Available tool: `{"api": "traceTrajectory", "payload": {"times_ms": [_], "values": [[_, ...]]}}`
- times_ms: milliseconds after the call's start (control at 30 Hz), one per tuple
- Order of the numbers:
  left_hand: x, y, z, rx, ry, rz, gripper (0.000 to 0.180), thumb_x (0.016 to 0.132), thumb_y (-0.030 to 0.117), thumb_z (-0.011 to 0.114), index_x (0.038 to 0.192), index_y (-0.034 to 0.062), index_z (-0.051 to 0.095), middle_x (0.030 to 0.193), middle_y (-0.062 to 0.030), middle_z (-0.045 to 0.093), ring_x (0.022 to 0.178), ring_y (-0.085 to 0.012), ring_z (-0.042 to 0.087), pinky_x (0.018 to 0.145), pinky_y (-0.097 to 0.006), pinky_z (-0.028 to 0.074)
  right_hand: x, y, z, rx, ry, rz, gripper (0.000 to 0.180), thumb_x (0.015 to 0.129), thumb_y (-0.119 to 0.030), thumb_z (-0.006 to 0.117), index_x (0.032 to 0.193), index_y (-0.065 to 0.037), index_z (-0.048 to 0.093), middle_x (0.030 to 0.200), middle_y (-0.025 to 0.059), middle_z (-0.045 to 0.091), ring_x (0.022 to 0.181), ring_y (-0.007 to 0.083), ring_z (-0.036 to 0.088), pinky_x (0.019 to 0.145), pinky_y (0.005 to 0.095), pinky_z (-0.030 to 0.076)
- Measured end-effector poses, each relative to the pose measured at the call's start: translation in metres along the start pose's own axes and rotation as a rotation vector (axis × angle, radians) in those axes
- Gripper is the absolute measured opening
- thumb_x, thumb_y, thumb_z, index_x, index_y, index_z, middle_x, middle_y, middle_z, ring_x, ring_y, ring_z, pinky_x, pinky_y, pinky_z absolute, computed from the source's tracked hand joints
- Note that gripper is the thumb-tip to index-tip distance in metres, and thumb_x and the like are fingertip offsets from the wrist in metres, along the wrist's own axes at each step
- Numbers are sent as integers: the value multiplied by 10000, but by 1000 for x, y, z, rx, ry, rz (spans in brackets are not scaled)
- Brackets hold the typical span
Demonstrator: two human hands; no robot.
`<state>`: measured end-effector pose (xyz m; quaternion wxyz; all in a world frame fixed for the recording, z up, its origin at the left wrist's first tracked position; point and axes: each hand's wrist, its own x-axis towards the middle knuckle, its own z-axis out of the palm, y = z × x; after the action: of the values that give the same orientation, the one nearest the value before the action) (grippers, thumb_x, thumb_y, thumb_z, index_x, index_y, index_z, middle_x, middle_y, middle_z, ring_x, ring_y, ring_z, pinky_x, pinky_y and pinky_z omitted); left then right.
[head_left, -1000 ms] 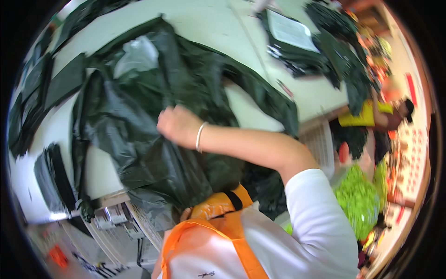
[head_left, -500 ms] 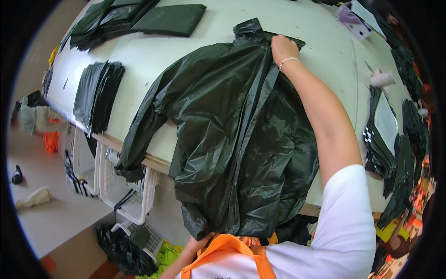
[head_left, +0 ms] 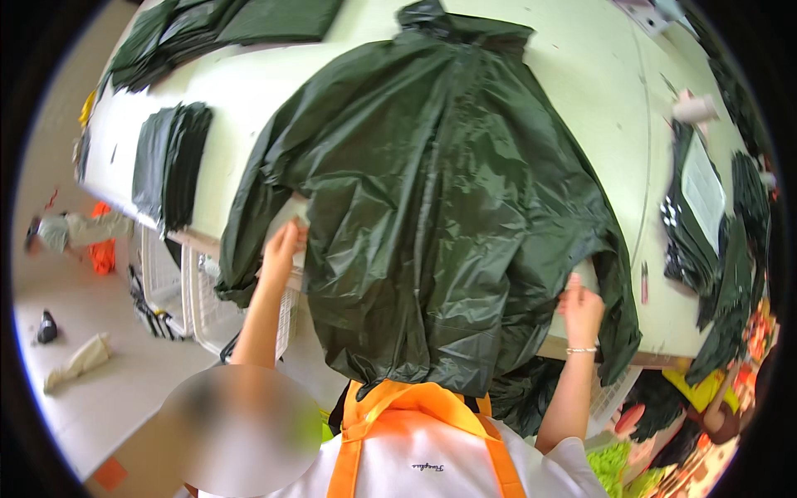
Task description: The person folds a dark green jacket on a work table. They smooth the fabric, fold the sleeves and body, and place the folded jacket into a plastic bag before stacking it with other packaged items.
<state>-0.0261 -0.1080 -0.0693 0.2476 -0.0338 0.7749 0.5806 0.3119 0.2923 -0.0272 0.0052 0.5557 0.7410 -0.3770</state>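
A dark green, shiny rain jacket [head_left: 432, 199] lies front up on the table, collar at the far end, both sleeves spread. Its lower hem hangs over the near edge against my orange apron. My left hand [head_left: 285, 242] is closed at the left side edge of the jacket body, just inside the left sleeve. At the opposite side edge, by the right sleeve, my right hand [head_left: 581, 312] pinches the fabric, a bracelet on its wrist. The fingertips of both hands are partly hidden at the fabric.
Folded dark green garments are stacked on the pale table [head_left: 357, 66] at left [head_left: 172, 166] and far left [head_left: 174, 37]. At right lie a thread cone [head_left: 696, 109], a small pointed tool [head_left: 644, 282] and dark garments with a paper sheet [head_left: 702, 203]. White baskets [head_left: 224, 311] stand below the left edge.
My right hand has left the collar and come down to the jacket's right side. My left hand has risen from the hem to the left side. The jacket front now lies flatter, right sleeve showing.
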Motion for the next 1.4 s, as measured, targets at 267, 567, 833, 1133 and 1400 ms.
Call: {"api": "traceTrajectory", "payload": {"times_ms": [267,567,833,1133,1400], "values": [[147,80,14,-291,179,-61,534,866,360,648,1221,-14,510,1166,-112,586,1027,-257,585,851,-394,502,82,-34,7,1141,93,94,430,892,-453,587,1054,-57,557,956,16,586,796,112,526,720,260,426],[156,50,-50,433,313,320,673,755,376,750,1151,-125,536,1154,-219,592,1051,-308,578,901,-357,436,182,40,-14,584,605,-101,411,845,-248,692,1047,93,585,1066,140,640,909,208,606,830,320,461],[64,109,-36,1117,260,277,504,840,456,606,643,-8,617,525,-149,546,501,-295,569,543,-382,444,72,-67,-45,-267,394,-208,383,862,-346,640,706,3,621,608,129,619,550,196,589,545,355,450],[169,127,185,457,-181,256,326,875,313,560,937,4,641,816,-154,675,797,-306,654,725,-375,495,103,-290,205,55,239,-647,494,725,-125,719,1121,24,464,1070,198,520,1016,351,509,864,395,455],[199,138,196,823,-123,121,519,687,573,708,660,73,574,534,-30,595,479,-146,597,523,-281,461,129,-259,226,644,225,-509,119,803,-21,642,915,18,639,841,112,645,607,183,618,570,273,488]]}}
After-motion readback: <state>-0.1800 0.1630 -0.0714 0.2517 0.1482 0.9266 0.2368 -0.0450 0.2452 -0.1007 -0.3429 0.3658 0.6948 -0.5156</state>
